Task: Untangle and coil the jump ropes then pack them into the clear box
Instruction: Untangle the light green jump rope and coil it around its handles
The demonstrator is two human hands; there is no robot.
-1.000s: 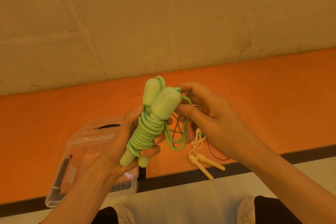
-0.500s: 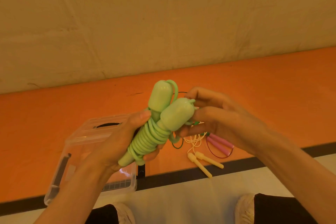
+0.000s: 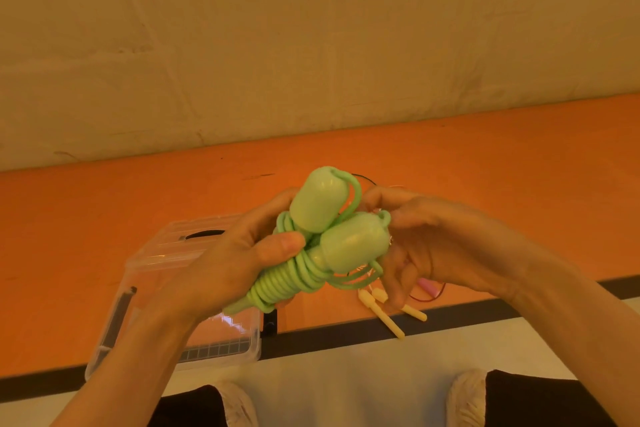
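Up in front of the person, the left hand (image 3: pixel 228 263) grips the light green jump rope (image 3: pixel 311 253), thumb pressed over the cord that is wound tightly round the two handle shafts. Both bulbous handle ends stick up above that grip, side by side. The right hand (image 3: pixel 440 246) pinches the cord where it leaves the nearer handle's tip, with a loose loop of cord hanging just below its curled fingers. Below the left hand sits the clear box (image 3: pixel 166 253) on the orange mat (image 3: pixel 485 184). Under the right hand lie cream handles (image 3: pixel 388 315) and a pink handle (image 3: pixel 427 286), partly hidden.
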